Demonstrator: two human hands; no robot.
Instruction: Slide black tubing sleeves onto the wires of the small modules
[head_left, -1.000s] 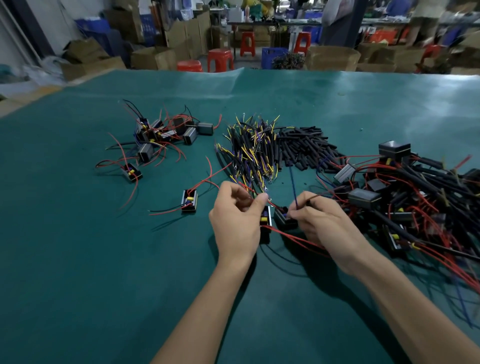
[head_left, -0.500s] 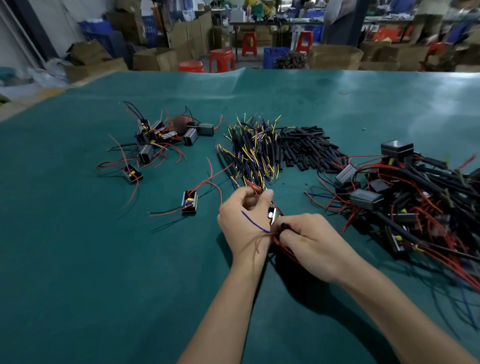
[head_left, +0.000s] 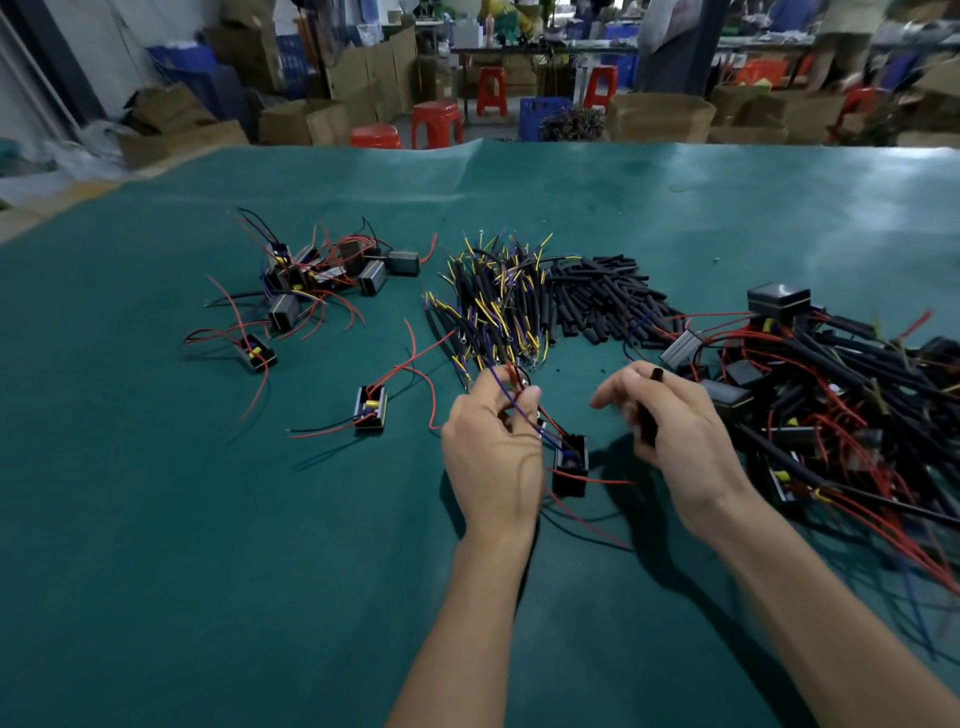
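Head view, module (head_left: 570, 465) between hands (head_left: 493, 447)

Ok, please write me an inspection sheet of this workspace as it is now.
Surface: green mat, creased at the far edge.
Job's things: module between the hands; loose black sleeves; single module.
Clutter: module cluster far left; tangled heap at right.
Grippers: left hand pinches wires; right hand holds black sleeve.
Cables: sleeved yellow-tipped wire pile.
Surroundings: cardboard boxes, red stools.
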